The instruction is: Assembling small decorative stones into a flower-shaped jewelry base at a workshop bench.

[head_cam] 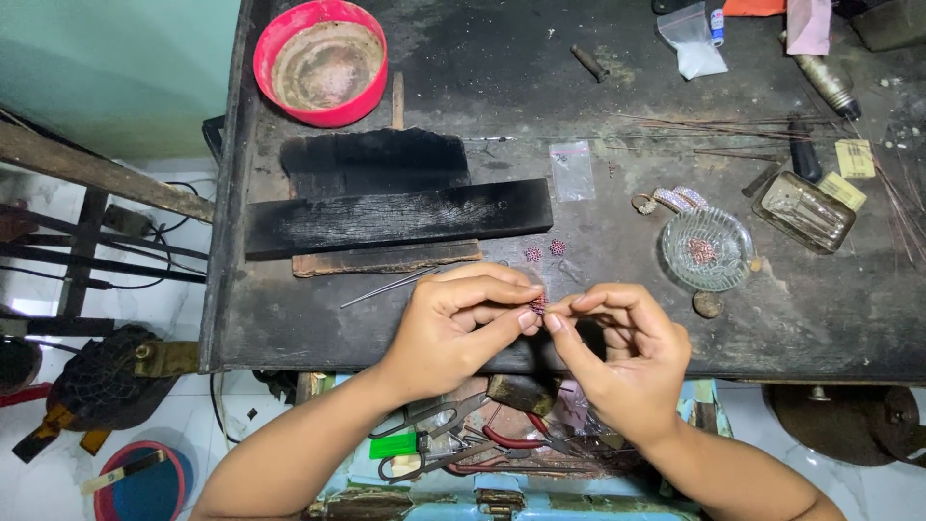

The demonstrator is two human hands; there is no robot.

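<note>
Here the left hand (453, 323) and the right hand (617, 342) pinch a tiny pink flower piece (538, 304) between fingertips, just above the tabletop (772, 318) edge. A weak pinch could drop it into the open drawer (482, 453) below.

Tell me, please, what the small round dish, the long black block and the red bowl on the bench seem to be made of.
Small round dish: probably clear glass, because it is see-through with a cut pattern and bright glints.
Long black block: apparently charred wood, matte black with rough grain and chipped edges.
Red bowl: likely plastic, with a smooth, evenly coloured rim; the inside is coated with dull grey-brown residue.
</note>
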